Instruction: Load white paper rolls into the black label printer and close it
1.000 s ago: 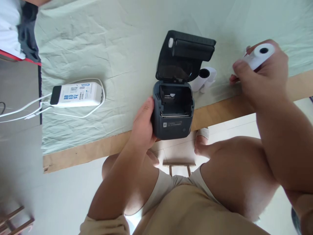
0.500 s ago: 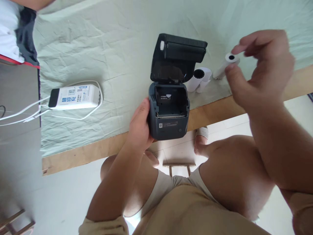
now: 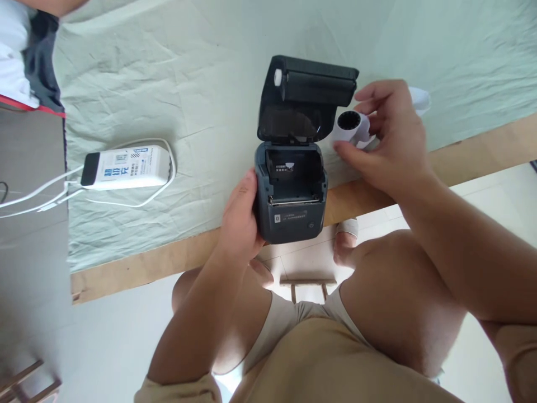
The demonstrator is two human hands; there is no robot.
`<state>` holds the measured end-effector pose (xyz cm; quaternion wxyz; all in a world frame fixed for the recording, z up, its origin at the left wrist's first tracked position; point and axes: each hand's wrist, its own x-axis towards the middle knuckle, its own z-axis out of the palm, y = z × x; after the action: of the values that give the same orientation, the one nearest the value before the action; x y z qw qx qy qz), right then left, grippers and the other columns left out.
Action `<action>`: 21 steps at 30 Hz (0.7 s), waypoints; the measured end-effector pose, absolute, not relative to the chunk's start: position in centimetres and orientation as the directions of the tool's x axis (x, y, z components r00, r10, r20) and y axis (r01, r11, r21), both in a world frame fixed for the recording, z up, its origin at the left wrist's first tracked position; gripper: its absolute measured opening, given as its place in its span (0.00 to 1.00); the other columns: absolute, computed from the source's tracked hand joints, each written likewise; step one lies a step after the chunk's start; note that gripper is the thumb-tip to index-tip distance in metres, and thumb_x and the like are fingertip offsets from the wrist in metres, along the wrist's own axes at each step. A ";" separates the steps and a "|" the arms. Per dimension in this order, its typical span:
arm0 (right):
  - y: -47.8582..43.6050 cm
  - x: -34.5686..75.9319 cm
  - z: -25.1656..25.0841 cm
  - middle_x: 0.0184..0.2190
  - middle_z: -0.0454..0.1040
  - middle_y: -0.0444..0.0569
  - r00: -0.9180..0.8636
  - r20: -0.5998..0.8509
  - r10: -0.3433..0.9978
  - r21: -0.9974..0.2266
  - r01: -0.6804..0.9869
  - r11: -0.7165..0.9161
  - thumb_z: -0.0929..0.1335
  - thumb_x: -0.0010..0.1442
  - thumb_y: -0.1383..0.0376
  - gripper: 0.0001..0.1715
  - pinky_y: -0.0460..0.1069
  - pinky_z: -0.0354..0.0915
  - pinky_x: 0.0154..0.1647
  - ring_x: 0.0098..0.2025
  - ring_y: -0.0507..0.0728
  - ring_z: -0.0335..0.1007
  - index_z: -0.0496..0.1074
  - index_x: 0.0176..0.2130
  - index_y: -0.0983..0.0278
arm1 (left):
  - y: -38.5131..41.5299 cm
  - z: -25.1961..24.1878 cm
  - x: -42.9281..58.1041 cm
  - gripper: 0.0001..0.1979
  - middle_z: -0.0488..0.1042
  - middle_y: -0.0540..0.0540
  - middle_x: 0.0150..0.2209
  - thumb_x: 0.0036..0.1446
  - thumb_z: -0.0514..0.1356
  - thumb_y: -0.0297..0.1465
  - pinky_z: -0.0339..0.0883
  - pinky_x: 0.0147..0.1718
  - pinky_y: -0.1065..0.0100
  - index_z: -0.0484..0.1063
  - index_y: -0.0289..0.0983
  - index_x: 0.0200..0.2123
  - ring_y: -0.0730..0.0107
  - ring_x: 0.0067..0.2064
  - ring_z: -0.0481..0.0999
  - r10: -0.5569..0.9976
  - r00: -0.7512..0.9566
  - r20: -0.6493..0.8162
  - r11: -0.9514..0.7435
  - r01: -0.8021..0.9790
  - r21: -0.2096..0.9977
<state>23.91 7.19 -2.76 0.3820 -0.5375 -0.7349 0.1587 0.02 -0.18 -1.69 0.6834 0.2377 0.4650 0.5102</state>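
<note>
My left hand (image 3: 241, 215) grips the left side of a dark label printer (image 3: 291, 224), held over the table's front edge. Its lid (image 3: 293, 120) stands raised, with a black roller and a white knob under it, and the paper bay is bare inside. To the right of the lid, my right hand (image 3: 390, 131) is closed around a white paper roll (image 3: 342, 133) with a black core, thumb at its lower side and fingers behind it. A loose paper end curls beside the roll. Beyond that hand, a second white roll (image 3: 420, 99) shows in part.
A white power bank (image 3: 134, 167) with cables lies left on the pale green cloth (image 3: 201, 101). A wooden edge (image 3: 146, 263) runs along the table front. Another person's arm (image 3: 52, 6) and clothing show at upper left. Part of a wooden stool (image 3: 308, 282) shows below.
My right hand has left the slimmer white roll and moved left to the black-cored roll, which has shifted slightly right. The slimmer roll now lies farther right. The printer stays nearly still.
</note>
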 end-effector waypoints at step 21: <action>3.1 18.7 0.7 0.42 0.86 0.42 -0.417 0.550 0.724 -0.463 0.569 0.680 0.71 0.61 0.72 0.12 0.57 0.74 0.43 0.42 0.61 0.84 0.70 0.40 0.55 | -0.8 -1.3 -0.5 0.21 0.84 0.44 0.42 0.60 0.71 0.49 0.81 0.30 0.65 0.79 0.42 0.50 0.52 0.45 0.88 0.958 0.141 -0.251 0.287 -0.409 0.866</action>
<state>18.70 3.10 0.66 0.3767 -0.3869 -0.8354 0.1024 -0.46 -0.77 -1.33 0.6817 0.3248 0.4226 0.5012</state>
